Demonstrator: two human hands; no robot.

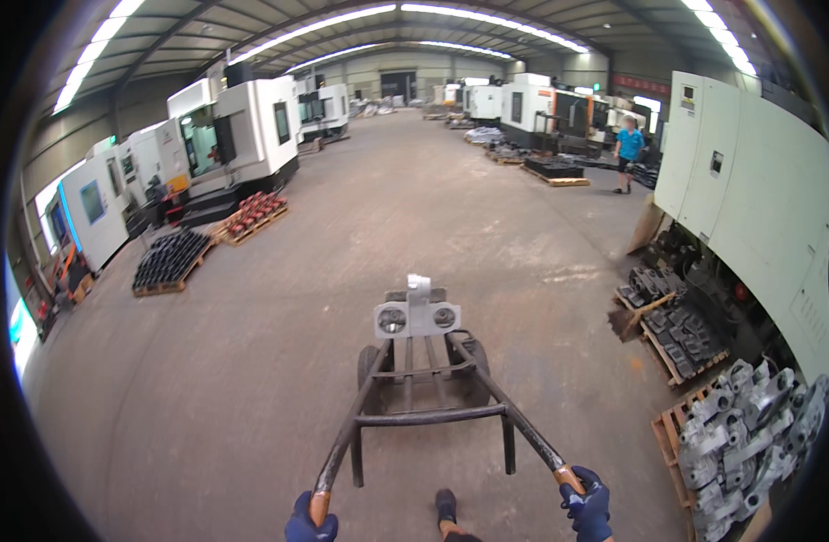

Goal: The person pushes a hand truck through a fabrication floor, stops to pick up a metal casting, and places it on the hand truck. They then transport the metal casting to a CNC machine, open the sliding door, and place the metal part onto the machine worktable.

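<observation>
navy-gloved, the left hand (312, 519) was curled around the tan end of the left handle (320, 506), partly cut off by the lower edge. at centre, a pale grey metal casting (419, 318) with two round bores sat at the far end of a black two-wheeled handcart (431, 417). a dark shoe (445, 506) showed between the handles. the right hand (588, 506), likewise navy-gloved, was closed around the right handle (569, 479). loading looked done, and the casting had not yet been taken off.

around them, from the left, dark metal parts (171, 257) and red metal parts (255, 215) lay on pallets before a white machining centre (268, 126). well ahead on the right stood a person in a blue top (629, 144). nearer, a broom (627, 323) lay across more dark parts (681, 334); beyond, grey castings (735, 447) were heaped on a wooden pallet (672, 443) beside a tall pale cabinet (749, 199). the broom and pallets seemed the likeliest snags on the right.
</observation>
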